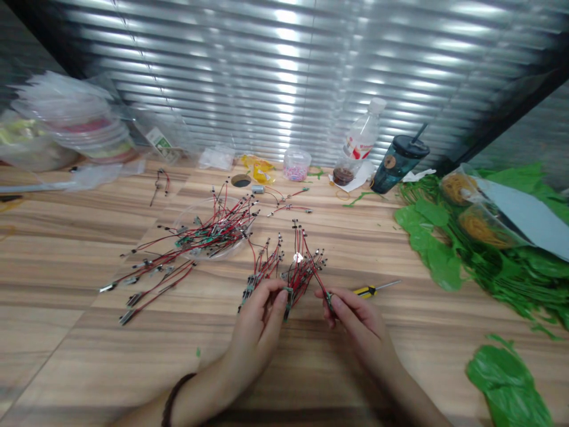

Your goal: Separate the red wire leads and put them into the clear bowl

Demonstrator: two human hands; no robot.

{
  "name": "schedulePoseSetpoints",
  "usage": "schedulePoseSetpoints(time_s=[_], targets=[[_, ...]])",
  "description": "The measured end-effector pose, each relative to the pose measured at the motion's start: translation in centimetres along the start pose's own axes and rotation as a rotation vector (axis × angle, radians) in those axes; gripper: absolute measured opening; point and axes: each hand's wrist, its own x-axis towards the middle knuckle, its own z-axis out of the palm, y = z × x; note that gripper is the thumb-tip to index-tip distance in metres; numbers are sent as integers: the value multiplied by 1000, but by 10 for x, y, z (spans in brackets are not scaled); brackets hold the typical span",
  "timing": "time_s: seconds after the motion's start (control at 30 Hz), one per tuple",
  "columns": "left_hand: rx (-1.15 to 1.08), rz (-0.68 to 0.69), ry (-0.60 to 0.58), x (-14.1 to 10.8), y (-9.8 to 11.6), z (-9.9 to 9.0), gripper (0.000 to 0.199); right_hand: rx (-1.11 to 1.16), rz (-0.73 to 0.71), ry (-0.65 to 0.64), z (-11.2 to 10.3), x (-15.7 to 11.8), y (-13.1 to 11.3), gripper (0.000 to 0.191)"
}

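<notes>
A wood-grained counter is backed by silver blinds. Slim red-wired green boards, seemingly pointed lengthwise forward, are pinched in both grips.

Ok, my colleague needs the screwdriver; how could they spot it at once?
On the wooden table, find the right hand. Just beyond it lies the screwdriver, its shaft pointing toward the green pile. Its yellow-and-black handle sets it apart from the red-and-black wires nearby.

Left hand, right hand near each other, both pinching (forearms converging).
</notes>
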Motion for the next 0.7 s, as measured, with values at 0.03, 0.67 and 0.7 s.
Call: schedulePoseSetpoints(time_s=[0.03, 0.67, 0.7], targets=[[19, 25, -12, 0, 0, 0, 24, 39, 18, -17, 1, 0, 0, 27], [386, 562, 121, 1, 3, -1, 16, 131, -39, 147, -11, -3, -5, 24], [398, 540, 126, 1, 2, -1, 17, 108, -63, 180, -15, -3, -6, 24]])
